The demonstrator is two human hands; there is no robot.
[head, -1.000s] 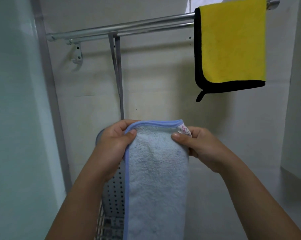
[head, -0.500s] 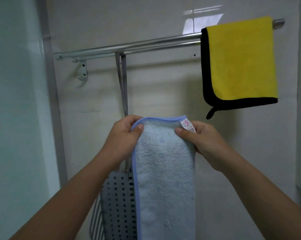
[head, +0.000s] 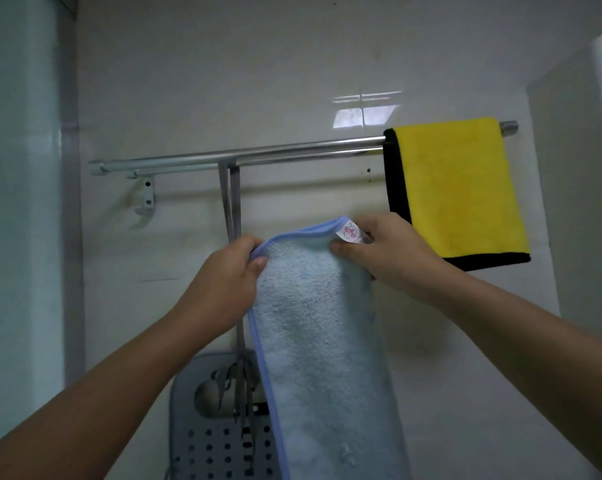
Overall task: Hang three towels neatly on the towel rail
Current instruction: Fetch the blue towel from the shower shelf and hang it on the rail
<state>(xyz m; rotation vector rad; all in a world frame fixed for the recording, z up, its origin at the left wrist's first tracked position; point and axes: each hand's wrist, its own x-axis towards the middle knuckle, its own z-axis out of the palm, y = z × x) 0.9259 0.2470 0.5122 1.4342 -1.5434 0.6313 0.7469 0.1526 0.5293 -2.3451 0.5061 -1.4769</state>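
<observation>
A grey perforated basket (head: 220, 441) is hung low against the white tiled wall (head: 258, 81) by a pair of grey straps (head: 235, 202), knotted at its top. A window reflection (head: 365, 114) is caught on the tile, and a grey upright pipe (head: 70, 202) is seen far left.

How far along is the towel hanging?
One done: the yellow towel hangs on the rail, far right. In hand: the left hand and right hand grip the blue towel by its top, below the rail. Left: drape it, then a third towel, not in view.

Two towels (head: 327, 358) (head: 458, 188), two hands (head: 223, 282) (head: 393, 254), one rail (head: 258, 156).
</observation>
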